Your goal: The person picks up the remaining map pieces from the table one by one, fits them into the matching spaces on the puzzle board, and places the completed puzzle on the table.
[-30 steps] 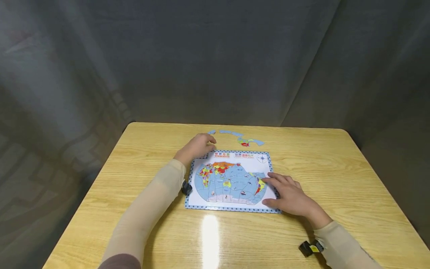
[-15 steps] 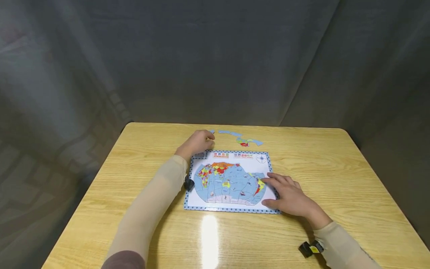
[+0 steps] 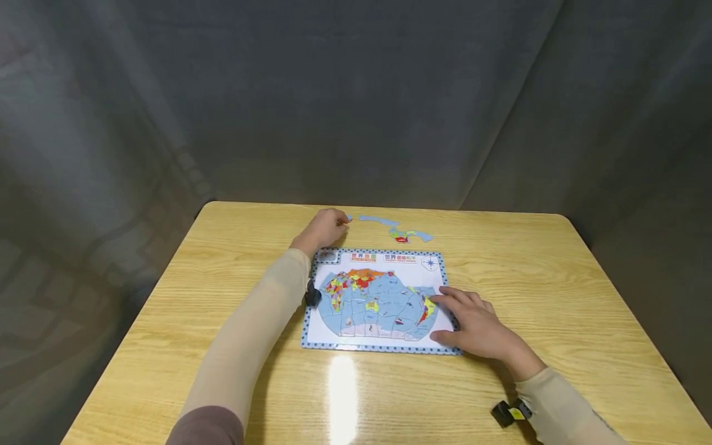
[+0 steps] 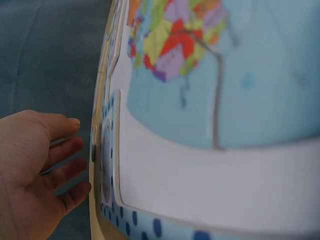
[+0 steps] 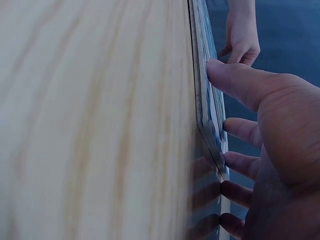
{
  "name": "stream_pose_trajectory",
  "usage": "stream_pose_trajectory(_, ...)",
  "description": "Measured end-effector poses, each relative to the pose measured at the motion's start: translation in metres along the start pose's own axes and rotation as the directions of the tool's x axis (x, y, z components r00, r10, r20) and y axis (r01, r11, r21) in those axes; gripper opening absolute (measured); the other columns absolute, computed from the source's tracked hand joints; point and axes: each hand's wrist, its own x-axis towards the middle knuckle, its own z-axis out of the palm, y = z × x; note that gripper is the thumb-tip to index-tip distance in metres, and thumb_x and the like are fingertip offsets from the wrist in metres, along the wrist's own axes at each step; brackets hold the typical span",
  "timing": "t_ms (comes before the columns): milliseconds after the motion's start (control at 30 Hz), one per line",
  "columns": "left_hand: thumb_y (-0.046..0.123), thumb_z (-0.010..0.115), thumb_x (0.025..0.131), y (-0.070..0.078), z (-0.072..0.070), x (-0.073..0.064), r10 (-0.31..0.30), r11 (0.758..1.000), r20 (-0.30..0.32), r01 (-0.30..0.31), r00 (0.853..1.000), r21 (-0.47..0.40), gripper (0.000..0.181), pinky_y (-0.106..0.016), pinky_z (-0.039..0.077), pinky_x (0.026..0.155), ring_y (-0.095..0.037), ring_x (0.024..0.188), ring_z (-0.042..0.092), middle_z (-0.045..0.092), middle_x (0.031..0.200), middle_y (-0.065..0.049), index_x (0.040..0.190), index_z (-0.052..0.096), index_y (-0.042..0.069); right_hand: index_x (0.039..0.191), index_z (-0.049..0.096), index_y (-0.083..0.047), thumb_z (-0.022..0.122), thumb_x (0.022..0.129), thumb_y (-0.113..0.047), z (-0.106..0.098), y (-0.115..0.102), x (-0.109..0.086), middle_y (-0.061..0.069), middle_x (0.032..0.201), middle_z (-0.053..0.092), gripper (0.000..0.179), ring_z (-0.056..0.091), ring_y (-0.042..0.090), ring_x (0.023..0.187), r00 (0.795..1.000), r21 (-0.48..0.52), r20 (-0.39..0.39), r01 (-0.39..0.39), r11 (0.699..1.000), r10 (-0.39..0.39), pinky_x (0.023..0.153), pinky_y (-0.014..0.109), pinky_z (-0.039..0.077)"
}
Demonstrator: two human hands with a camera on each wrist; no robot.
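Map puzzle [image 3: 384, 303], thin flat rectangle on the counter [image 3: 528, 266]. Right hand [image 3: 473, 327] touches its right edge, fingers spread wide. Left hand [image 3: 322, 229] past the top-left corner, fingers loosely bent, beside a small blue piece [image 3: 349, 218] – contact unclear. Puzzle has rounded blue map, dotted border. Beyond: curved blue strip [image 3: 379, 220]. Counter shiny wood-grain – dark creased cloth [image 3: 356, 105] behind.

I count one surface [image 3: 556, 290], one map puzzle [image 3: 384, 303], two grips (left grip [image 3: 322, 230], right grip [image 3: 477, 329]), two wrist cameras [image 3: 313, 294] and at least three loose pieces [image 3: 379, 219].
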Motion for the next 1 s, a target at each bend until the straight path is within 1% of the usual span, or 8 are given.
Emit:
stream_pose_trajectory(100, 0.018, 0.059, 0.099, 0.001, 0.000, 0.002, -0.003, 1.000, -0.009, 0.003, 1.000, -0.007, 0.026, -0.041, 0.048, 0.095, -0.025, 0.113, 0.058, 0.063, 0.123, -0.011, 0.121, 0.066, 0.006, 0.142, 0.052, -0.021, 0.071, 0.082, -0.057, -0.001, 0.001, -0.001, 0.012, 0.153, 0.037, 0.073, 0.031, 0.039, 0.134, 1.000, -0.004, -0.001, -0.005, 1.000, 0.005, 0.098, 0.060, 0.026)
stream_pose_trajectory(267, 0.019, 0.060, 0.099, 0.003, 0.002, 0.009, -0.010, 1.000, -0.029, 0.009, 1.000, -0.015, 0.028, -0.041, 0.046, 0.098, -0.026, 0.117, 0.056, 0.062, 0.124, -0.011, 0.122, 0.066, 0.005, 0.142, 0.052, -0.021, 0.071, 0.082, -0.057, 0.000, 0.002, -0.002, 0.012, 0.153, 0.037, 0.073, 0.031, 0.039, 0.134, 1.000, -0.007, -0.005, -0.015, 1.000, 0.015, 0.099, 0.061, 0.026)
stream_pose_trajectory(367, 0.020, 0.060, 0.099, 0.003, 0.005, 0.012, -0.025, 1.000, -0.042, 0.024, 0.999, -0.016, 0.028, -0.040, 0.046, 0.098, -0.027, 0.117, 0.056, 0.061, 0.123, -0.011, 0.122, 0.065, 0.004, 0.142, 0.052, -0.021, 0.071, 0.082, -0.057, 0.001, 0.002, -0.003, 0.012, 0.153, 0.037, 0.072, 0.031, 0.039, 0.134, 1.000, -0.007, -0.008, -0.016, 1.000, 0.016, 0.099, 0.062, 0.026)
stream_pose_trajectory(467, 0.021, 0.061, 0.099, 0.004, 0.011, 0.015, -0.036, 0.999, -0.054, 0.036, 0.998, -0.013, 0.029, -0.040, 0.047, 0.097, -0.026, 0.113, 0.057, 0.062, 0.122, -0.011, 0.121, 0.066, 0.003, 0.142, 0.053, -0.022, 0.071, 0.082, -0.058, 0.002, 0.003, -0.005, 0.011, 0.152, 0.038, 0.071, 0.032, 0.038, 0.133, 1.000, -0.010, -0.011, -0.018, 1.000, 0.018, 0.098, 0.061, 0.027)
stream_pose_trajectory(700, 0.022, 0.065, 0.096, 0.004, 0.030, 0.017, -0.088, 0.996, -0.064, 0.086, 0.994, -0.035, 0.030, -0.041, 0.050, 0.092, -0.023, 0.105, 0.060, 0.064, 0.119, -0.009, 0.121, 0.066, 0.004, 0.140, 0.054, -0.024, 0.070, 0.081, -0.060, 0.009, 0.006, -0.010, 0.009, 0.151, 0.040, 0.071, 0.035, 0.036, 0.132, 0.999, -0.015, -0.008, -0.034, 0.999, 0.034, 0.097, 0.060, 0.028)
stream_pose_trajectory(833, 0.021, 0.066, 0.095, 0.004, 0.036, 0.018, -0.104, 0.995, -0.060, 0.104, 0.993, -0.003, 0.032, -0.042, 0.049, 0.095, -0.025, 0.109, 0.059, 0.064, 0.121, -0.010, 0.123, 0.066, 0.004, 0.140, 0.055, -0.024, 0.071, 0.080, -0.061, 0.012, 0.008, -0.011, 0.007, 0.151, 0.040, 0.072, 0.035, 0.035, 0.132, 0.999, -0.010, 0.002, -0.047, 0.999, 0.047, 0.098, 0.059, 0.029)
stream_pose_trajectory(933, 0.022, 0.066, 0.095, 0.004, 0.039, 0.020, -0.115, 0.993, -0.063, 0.117, 0.991, 0.031, 0.032, -0.042, 0.048, 0.097, -0.025, 0.112, 0.058, 0.064, 0.122, -0.009, 0.123, 0.066, 0.005, 0.139, 0.055, -0.025, 0.072, 0.079, -0.060, 0.013, 0.009, -0.010, 0.007, 0.151, 0.041, 0.072, 0.035, 0.034, 0.132, 0.999, -0.010, 0.003, -0.050, 0.999, 0.050, 0.099, 0.059, 0.029)
stream_pose_trajectory(1000, 0.022, 0.066, 0.096, 0.003, 0.039, 0.021, -0.118, 0.991, -0.069, 0.122, 0.991, 0.048, 0.030, -0.041, 0.048, 0.096, -0.025, 0.111, 0.059, 0.064, 0.120, -0.009, 0.121, 0.067, 0.005, 0.139, 0.055, -0.025, 0.071, 0.079, -0.061, 0.014, 0.010, -0.008, 0.006, 0.151, 0.041, 0.071, 0.036, 0.033, 0.132, 0.999, -0.014, 0.004, -0.051, 0.999, 0.051, 0.099, 0.058, 0.029)
